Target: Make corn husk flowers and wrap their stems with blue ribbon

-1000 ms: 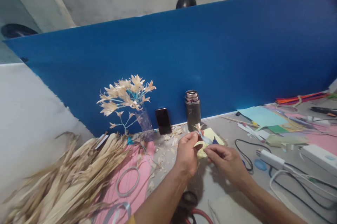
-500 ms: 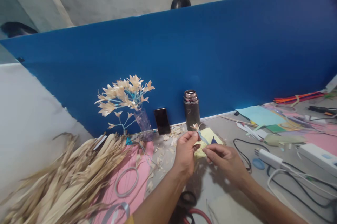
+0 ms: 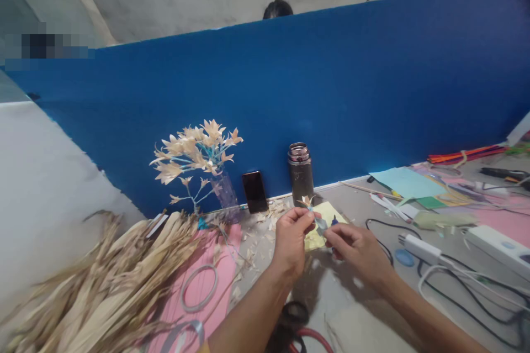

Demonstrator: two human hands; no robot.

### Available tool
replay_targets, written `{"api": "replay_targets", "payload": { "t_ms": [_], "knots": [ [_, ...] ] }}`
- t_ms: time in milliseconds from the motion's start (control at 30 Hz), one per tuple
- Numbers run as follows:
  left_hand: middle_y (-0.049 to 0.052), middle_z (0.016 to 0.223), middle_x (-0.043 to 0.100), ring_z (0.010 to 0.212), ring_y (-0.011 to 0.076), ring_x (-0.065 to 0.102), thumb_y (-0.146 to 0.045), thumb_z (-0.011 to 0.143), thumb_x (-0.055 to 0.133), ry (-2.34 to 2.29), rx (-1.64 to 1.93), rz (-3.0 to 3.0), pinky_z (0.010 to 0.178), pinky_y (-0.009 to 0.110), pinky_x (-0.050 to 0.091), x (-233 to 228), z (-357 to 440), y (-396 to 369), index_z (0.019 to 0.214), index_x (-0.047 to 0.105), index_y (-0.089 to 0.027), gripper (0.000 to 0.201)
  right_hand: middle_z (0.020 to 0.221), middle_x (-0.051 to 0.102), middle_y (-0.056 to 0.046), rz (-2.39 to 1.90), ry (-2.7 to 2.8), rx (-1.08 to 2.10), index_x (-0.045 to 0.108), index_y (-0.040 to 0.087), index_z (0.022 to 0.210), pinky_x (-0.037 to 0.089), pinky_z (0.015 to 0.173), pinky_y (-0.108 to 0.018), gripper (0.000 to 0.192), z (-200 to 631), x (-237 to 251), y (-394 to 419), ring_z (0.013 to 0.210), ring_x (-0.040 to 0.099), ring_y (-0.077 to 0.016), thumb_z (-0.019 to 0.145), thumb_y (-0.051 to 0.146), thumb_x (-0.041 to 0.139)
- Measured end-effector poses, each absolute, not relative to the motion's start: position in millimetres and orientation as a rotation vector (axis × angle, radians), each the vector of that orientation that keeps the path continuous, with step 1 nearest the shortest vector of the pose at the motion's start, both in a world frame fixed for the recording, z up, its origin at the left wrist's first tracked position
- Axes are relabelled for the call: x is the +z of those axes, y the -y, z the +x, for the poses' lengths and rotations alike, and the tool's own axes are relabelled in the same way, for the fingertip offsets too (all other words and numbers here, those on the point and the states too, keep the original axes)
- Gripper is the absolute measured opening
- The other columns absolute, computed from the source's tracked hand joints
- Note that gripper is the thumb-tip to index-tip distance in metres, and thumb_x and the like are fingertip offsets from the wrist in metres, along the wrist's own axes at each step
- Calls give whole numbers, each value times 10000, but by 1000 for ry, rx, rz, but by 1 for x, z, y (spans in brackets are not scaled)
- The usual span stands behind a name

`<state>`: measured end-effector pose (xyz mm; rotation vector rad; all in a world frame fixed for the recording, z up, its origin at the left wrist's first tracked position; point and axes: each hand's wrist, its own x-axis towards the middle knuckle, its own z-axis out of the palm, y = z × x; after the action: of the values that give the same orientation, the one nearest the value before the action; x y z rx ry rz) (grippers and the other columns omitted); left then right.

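Note:
Between the thumb and fingers of my left hand (image 3: 292, 242) is a small pale husk flower (image 3: 307, 201), its petals pointing up. A light blue paper strip (image 3: 321, 225) runs from below its petals toward my right hand (image 3: 358, 251), whose closed fingertips pinch the strip's other end. Both hands are above the table, over a yellow paper pad (image 3: 329, 212). A small dark blue pointed thing (image 3: 334, 220) shows just behind my right fingertips; my hand hides the rest. Further left, several finished husk flowers (image 3: 194, 146) with blue stems stand in a clear vase (image 3: 226, 195).
Dried husks (image 3: 99, 286) lie on pink paper (image 3: 226, 256) at left. A phone (image 3: 255, 191) and an uncapped flask (image 3: 301, 176) stand against the blue partition (image 3: 331, 93). At right are cables, a power strip (image 3: 497, 245) and coloured papers (image 3: 408, 180). Red-handled scissors (image 3: 312, 333) lie near me.
The blue strip between my hands now looks wider and turned. My right hand has shifted slightly to the right and down. The flower stays in my left hand.

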<state>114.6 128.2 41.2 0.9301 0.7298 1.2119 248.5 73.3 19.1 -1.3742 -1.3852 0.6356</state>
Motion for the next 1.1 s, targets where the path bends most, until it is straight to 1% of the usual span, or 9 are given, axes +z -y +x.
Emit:
{"api": "replay_targets", "payload": {
  "t_ms": [100,233,367,500,700,767,867,967,1100],
  "knots": [
    [30,675,685,704,143,622,-269,679,772,-699,1230,995,763,273,465,41,115,-128,692,623,-156,188,654,639,-2,-1366,1352,556,688,196,739,403,555,-262,326,253,33,-75,585,536,-154,865,478,586],
    [-3,663,647,644,124,608,-279,676,792,-714,1212,1004,700,266,494,41,117,-123,731,625,-152,217,743,669,-8,-1292,1363,640,701,192,855,431,587,-258,291,250,51,-80,642,556,-158,837,476,642],
    [-9,644,625,603,126,610,-331,665,821,-761,1167,1018,641,268,518,43,118,-119,744,626,-144,281,649,631,5,-1244,1299,680,679,185,767,429,578,-257,254,242,54,-87,606,548,-152,832,427,634],
    [7,640,635,579,138,615,-363,676,803,-708,1106,1005,580,267,524,46,117,-117,742,610,-147,297,545,565,33,-1188,1145,877,621,189,674,367,500,-237,297,236,48,-91,505,474,-121,804,454,654],
    [22,748,656,548,115,580,-346,677,755,-798,1079,1012,467,219,458,49,111,-123,754,606,-151,257,559,546,44,-1246,1157,881,636,195,736,343,493,-242,331,260,40,-94,498,443,-120,805,519,628],
    [24,731,656,530,103,566,-319,691,731,-868,1090,1073,450,197,413,50,108,-129,743,616,-147,213,645,615,11,-1408,1376,734,659,197,786,392,561,-263,317,279,33,-94,579,524,-152,843,497,572],
    [23,657,650,501,88,539,-284,713,705,-949,1071,1194,456,182,355,46,101,-143,716,635,-144,158,884,721,-62,-1814,1766,491,703,196,924,410,659,-296,255,305,18,-94,765,631,-220,798,398,611],
    [24,618,655,491,90,538,-263,703,706,-997,998,1324,477,189,333,34,93,-162,681,643,-146,135,1021,707,-126,-2110,1933,431,700,180,994,381,653,-303,339,318,3,-93,902,650,-292,702,353,693],
    [7,507,599,463,95,503,-244,665,711,-1152,934,1341,481,197,310,8,87,-188,575,598,-157,169,1064,684,-130,-2093,2009,469,705,188,1002,369,693,-306,381,321,-7,-95,1006,620,-321,654,340,736]
  ]
}}
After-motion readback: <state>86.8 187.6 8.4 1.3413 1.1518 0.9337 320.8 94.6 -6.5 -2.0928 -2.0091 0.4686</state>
